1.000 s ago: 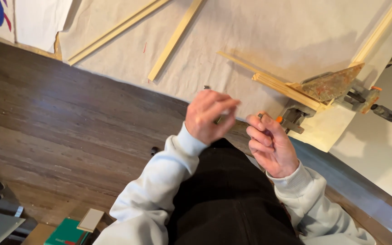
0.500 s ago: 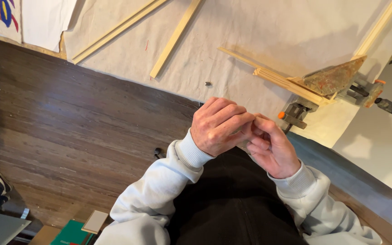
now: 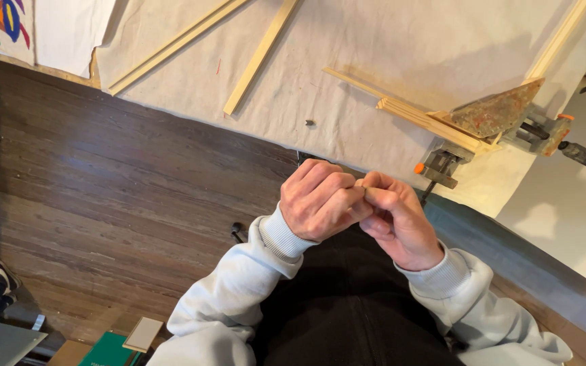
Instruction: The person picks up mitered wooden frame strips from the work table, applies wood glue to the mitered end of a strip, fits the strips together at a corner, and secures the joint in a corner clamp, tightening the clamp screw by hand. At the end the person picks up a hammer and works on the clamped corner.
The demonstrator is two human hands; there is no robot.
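Canvas-draped bench ahead; my left hand and right hand press together, pinching something small, hidden. Better to grip it firmly, close to my body.

Ahead of the joined hands lies bare cloth on the counter — open but for a small screw; right, clamped wood strips and a clamp block passage.
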